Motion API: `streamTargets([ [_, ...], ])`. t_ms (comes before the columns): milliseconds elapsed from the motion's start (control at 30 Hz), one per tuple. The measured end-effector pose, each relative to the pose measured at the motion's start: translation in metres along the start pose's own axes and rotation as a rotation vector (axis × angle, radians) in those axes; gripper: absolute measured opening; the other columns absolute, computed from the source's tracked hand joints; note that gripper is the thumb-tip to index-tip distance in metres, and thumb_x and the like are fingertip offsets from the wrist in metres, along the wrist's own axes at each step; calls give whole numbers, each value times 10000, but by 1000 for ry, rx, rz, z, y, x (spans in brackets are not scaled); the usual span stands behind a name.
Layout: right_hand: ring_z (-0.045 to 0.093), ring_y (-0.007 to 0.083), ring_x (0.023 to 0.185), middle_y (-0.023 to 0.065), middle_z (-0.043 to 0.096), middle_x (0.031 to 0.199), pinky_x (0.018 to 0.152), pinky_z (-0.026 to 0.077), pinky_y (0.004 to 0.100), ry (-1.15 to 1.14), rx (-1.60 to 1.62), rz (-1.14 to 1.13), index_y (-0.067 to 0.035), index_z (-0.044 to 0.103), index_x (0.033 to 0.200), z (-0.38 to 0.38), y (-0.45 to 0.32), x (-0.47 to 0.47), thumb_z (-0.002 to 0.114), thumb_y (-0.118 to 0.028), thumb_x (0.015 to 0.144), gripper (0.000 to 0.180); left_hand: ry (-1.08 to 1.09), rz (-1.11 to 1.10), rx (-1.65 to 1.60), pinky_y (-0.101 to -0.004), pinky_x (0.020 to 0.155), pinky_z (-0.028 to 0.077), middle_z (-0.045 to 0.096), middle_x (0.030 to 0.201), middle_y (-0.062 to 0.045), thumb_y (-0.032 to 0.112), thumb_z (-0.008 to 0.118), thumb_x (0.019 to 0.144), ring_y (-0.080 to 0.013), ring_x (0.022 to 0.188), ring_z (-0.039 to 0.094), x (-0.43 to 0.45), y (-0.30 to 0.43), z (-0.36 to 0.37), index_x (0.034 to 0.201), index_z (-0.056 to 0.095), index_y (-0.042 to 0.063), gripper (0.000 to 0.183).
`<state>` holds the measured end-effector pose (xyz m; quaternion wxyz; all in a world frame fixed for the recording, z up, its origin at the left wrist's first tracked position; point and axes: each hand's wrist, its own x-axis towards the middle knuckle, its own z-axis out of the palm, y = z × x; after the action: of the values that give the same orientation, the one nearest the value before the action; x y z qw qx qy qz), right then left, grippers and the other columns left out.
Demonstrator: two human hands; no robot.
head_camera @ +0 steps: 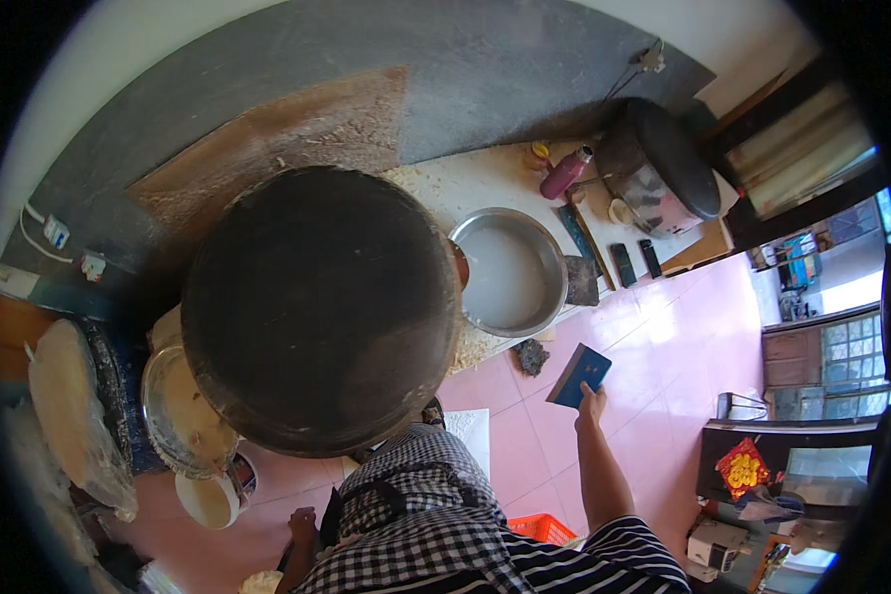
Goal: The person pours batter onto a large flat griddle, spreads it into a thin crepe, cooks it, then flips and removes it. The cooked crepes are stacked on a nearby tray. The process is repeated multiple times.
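My right hand (592, 407) holds a flat, blue rectangular scraper-like blade (581, 376) out over the tiled floor. Low beside the checked apron (423, 490), my left hand (302, 523) hangs with its fingers partly curled; whether anything is in it is too small to tell. In front of me lies a large round dark griddle (323, 312), its top bare and smooth. Right of it, a steel basin (563, 278) of cloudy whitish liquid (505, 275) stands on the worktop (438, 193). A brown curved object (460, 266) shows between griddle and basin.
A pink bottle (564, 174), a dark drum-like container (657, 171) and two small black objects (623, 265) stand or lie on the worktop. At left are a metal bowl of batter-like stuff (193, 416) and a white bucket (206, 501). An orange basket (540, 529) sits behind me.
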<state>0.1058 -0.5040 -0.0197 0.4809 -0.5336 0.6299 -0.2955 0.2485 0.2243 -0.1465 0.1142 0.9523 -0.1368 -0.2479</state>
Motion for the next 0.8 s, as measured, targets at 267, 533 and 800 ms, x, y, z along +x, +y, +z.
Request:
streamTargets([
  [267,626,174,789,69,661,965,763,502,304,-189,307,158,-1,603,1103,103,103,134,631,-64,867,247,-36,-108,-450,-402,808,492,674,955,-136,126,609,804,-301,901,624,-5,133,-92,947,685,25,191],
  [533,503,232,1143,130,556,1197,973,416,380,38,176,-247,8,522,1254,123,114,172,513,-264,979,388,-51,-138,-324,-436,861,438,669,972,-128,124,626,809,-317,957,595,-32,204,-102,947,685,63,162],
  [800,577,190,974,139,621,1127,869,465,324,-762,12,-377,2,586,1169,246,-77,57,621,-67,900,280,-28,-192,-239,-448,776,479,671,902,-142,179,608,776,-350,856,619,-36,216,-88,901,706,88,183],
])
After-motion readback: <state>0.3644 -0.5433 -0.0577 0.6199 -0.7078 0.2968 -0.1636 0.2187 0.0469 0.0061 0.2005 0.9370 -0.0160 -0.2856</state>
